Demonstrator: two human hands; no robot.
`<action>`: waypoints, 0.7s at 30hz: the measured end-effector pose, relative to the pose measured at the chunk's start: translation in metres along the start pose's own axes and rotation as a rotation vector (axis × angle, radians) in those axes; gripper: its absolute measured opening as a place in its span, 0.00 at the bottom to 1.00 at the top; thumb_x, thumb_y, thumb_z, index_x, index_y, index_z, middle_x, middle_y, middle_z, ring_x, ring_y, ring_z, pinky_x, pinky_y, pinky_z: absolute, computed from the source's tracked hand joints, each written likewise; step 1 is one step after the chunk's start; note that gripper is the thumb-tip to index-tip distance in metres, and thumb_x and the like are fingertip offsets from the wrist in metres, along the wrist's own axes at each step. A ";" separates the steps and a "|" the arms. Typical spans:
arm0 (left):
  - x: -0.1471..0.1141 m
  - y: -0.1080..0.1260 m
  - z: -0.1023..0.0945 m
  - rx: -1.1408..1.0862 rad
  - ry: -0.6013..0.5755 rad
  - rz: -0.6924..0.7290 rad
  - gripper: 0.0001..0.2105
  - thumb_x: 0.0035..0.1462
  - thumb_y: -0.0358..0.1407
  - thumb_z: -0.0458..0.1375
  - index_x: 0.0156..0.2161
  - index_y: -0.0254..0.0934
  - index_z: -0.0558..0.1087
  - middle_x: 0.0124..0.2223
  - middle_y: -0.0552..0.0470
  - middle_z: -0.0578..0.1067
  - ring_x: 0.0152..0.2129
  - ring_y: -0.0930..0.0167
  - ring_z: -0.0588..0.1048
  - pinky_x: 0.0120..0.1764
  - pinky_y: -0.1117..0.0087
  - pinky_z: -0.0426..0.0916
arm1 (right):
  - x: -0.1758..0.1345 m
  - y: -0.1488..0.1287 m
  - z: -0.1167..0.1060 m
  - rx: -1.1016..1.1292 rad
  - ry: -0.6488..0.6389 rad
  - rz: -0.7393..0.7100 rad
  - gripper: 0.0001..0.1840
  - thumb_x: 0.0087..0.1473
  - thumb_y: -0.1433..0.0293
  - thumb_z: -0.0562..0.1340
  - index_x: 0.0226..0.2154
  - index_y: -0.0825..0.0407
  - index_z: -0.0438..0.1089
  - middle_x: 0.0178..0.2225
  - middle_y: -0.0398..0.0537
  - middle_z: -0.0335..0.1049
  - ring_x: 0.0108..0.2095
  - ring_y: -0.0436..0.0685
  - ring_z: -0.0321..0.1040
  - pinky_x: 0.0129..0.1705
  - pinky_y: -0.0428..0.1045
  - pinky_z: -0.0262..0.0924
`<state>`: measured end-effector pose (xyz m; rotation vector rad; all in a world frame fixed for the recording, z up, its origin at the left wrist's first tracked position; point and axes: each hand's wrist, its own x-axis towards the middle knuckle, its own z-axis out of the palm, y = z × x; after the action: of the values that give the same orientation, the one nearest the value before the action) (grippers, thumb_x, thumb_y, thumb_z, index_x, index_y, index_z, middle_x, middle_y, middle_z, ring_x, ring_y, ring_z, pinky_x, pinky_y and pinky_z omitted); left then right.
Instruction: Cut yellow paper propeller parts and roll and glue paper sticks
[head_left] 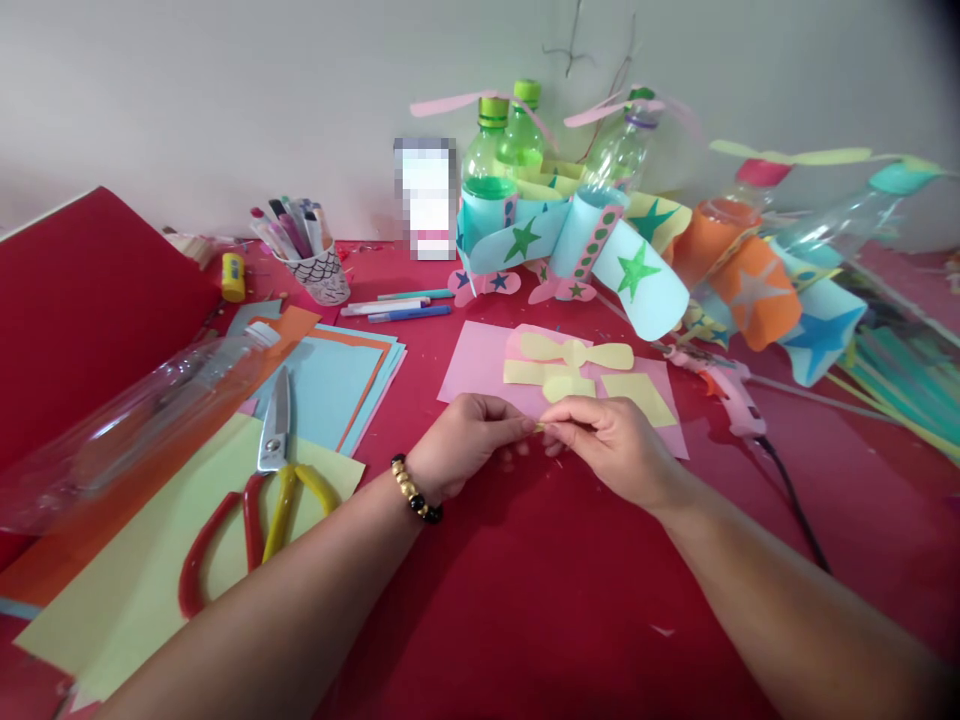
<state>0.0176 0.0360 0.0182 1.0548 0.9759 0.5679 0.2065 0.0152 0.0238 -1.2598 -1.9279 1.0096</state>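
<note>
Between my fingertips is a small piece of yellow paper, mostly hidden by the fingers. My left hand pinches its left end, and my right hand pinches the right end. A beaded bracelet circles my left wrist. Just beyond the hands, a yellow paper propeller shape and a yellow paper rectangle lie on pink sheets. Another rounded yellow piece sits close behind my fingers.
Left lie scissors, coloured paper sheets and a clear plastic bottle. Behind stand a cup of pens, loose markers and several decorated bottle planes. A pink glue gun with its cord rests at right.
</note>
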 end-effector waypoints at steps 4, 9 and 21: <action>-0.001 0.002 0.000 -0.049 -0.013 -0.040 0.12 0.47 0.39 0.63 0.28 0.30 0.73 0.23 0.53 0.71 0.18 0.79 0.67 0.23 0.77 0.64 | 0.000 0.000 -0.002 -0.141 0.022 -0.192 0.08 0.57 0.72 0.57 0.33 0.52 0.72 0.27 0.44 0.72 0.28 0.49 0.68 0.32 0.45 0.61; 0.000 0.000 0.000 -0.026 0.003 -0.001 0.11 0.46 0.39 0.62 0.28 0.29 0.72 0.24 0.53 0.70 0.18 0.78 0.66 0.25 0.75 0.63 | 0.002 0.001 -0.002 -0.110 -0.007 -0.158 0.09 0.58 0.71 0.56 0.33 0.50 0.73 0.28 0.44 0.72 0.28 0.51 0.68 0.32 0.45 0.61; -0.006 0.000 0.006 0.698 0.228 0.415 0.07 0.52 0.33 0.55 0.26 0.34 0.72 0.25 0.55 0.72 0.22 0.76 0.65 0.27 0.76 0.58 | 0.003 -0.001 -0.002 0.118 -0.129 0.170 0.10 0.57 0.68 0.55 0.28 0.52 0.68 0.23 0.42 0.67 0.21 0.49 0.66 0.26 0.45 0.57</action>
<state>0.0195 0.0285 0.0215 1.8737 1.1997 0.7162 0.2067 0.0179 0.0255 -1.3366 -1.8489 1.3004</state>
